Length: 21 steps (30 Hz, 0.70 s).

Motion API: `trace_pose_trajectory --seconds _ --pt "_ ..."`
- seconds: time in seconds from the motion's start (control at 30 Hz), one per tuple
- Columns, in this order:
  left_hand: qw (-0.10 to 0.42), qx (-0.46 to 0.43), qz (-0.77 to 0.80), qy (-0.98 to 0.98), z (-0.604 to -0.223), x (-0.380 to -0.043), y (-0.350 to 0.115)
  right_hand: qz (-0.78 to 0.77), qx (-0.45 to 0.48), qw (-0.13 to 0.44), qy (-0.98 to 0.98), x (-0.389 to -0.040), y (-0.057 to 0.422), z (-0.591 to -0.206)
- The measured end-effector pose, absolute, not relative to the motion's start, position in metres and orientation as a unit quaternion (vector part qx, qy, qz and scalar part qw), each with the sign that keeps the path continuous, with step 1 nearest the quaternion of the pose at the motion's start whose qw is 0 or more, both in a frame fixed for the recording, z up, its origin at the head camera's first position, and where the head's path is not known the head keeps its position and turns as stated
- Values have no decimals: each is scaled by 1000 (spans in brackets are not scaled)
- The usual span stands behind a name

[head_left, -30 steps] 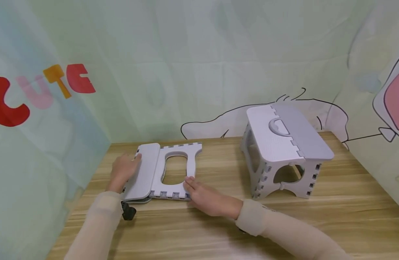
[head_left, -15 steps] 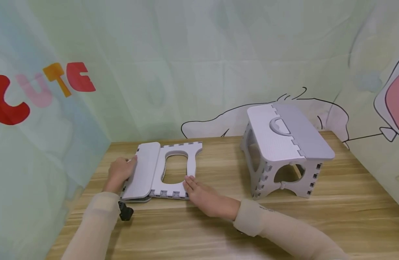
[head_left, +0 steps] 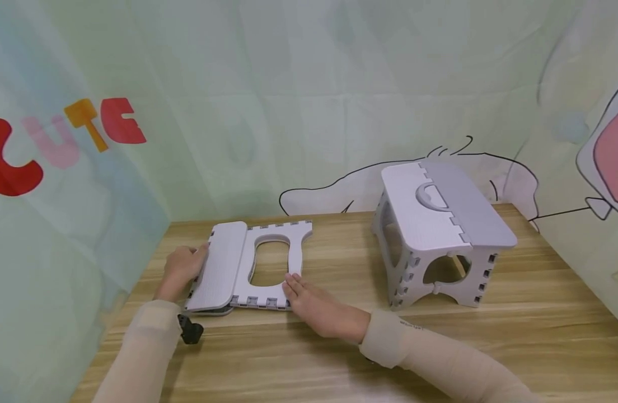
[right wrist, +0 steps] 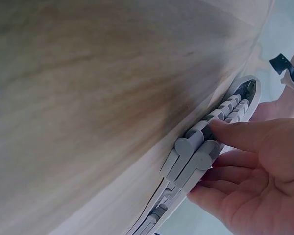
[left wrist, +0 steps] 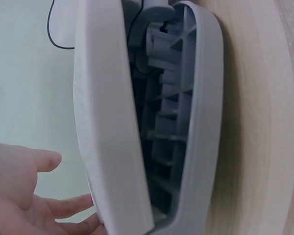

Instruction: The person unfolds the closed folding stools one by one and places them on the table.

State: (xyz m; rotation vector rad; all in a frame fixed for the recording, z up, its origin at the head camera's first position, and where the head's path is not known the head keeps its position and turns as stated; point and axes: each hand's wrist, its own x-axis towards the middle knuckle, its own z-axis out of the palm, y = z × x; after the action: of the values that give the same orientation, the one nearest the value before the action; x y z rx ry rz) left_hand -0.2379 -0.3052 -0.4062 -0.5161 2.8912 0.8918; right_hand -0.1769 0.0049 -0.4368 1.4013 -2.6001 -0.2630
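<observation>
The folded stool lies flat on the surface; the right hand pinches its near right corner, the left hand is loose, fingertips touching its left edge. Another stool stands rightward, unfolded.

An unfolded stool stands near a printed, apparently cloth backdrop.

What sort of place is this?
Probably an indoor corner staged for handling demos; wider room not visible. Signs: cartoon backdrop on three sides of a wood-look table, bearing a flat stool and a standing stool.
</observation>
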Motion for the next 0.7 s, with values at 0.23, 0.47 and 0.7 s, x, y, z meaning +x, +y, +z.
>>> trace_pose_trajectory --seconds 0.23,0.47,0.7 --pt "36 -160 297 941 -406 -236 -307 -78 469 84 -876 -176 5 -438" --pt "30 -148 285 947 -407 -233 -309 -69 474 86 -873 -176 7 -441" --pt "41 -137 285 948 -396 -233 -308 -53 467 82 -879 -177 8 -442"
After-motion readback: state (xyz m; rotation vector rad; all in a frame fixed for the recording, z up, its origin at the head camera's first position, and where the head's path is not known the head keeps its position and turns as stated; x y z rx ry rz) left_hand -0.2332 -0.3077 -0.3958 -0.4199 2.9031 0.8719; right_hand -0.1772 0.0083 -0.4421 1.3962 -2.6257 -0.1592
